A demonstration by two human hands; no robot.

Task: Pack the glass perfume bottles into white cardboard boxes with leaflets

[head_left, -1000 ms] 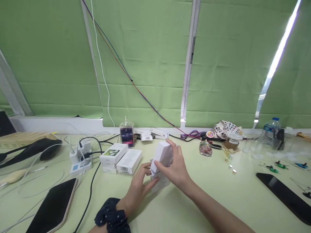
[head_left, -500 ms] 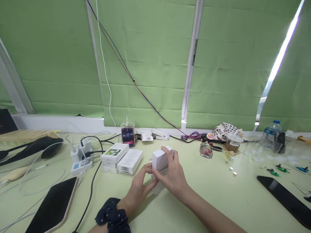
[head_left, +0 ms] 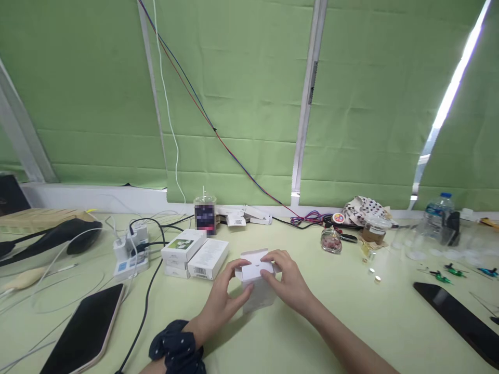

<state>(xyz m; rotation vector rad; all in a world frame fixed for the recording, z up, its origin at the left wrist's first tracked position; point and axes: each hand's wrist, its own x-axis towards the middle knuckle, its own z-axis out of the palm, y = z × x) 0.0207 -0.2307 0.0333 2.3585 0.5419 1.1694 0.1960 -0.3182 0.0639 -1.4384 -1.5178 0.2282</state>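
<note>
A small white carton (head_left: 259, 298) stands upright on the table in front of me, its top flaps folded out at the back and sides. A white piece (head_left: 251, 270) sits in the carton's mouth, almost level with the rim. My left hand (head_left: 225, 297) grips the carton's left side, thumb on the front face and fingers at the top left corner. On the right, my right hand (head_left: 287, 280) has its thumb and fingers on the white piece and the carton's right edge. A dark dotted scrunchie (head_left: 177, 347) is around my left wrist.
Several white boxes (head_left: 208, 258) are stacked behind to the left. A power strip (head_left: 130, 259) with cables and a tablet (head_left: 83, 332) lie farther left. To the right are a glass jar (head_left: 331, 241), a lidded cup (head_left: 375, 229) and a black phone-like slab (head_left: 454, 322).
The white piece has gone down from above the carton into its mouth. My right hand has lowered with it, and the carton now stands more upright.
</note>
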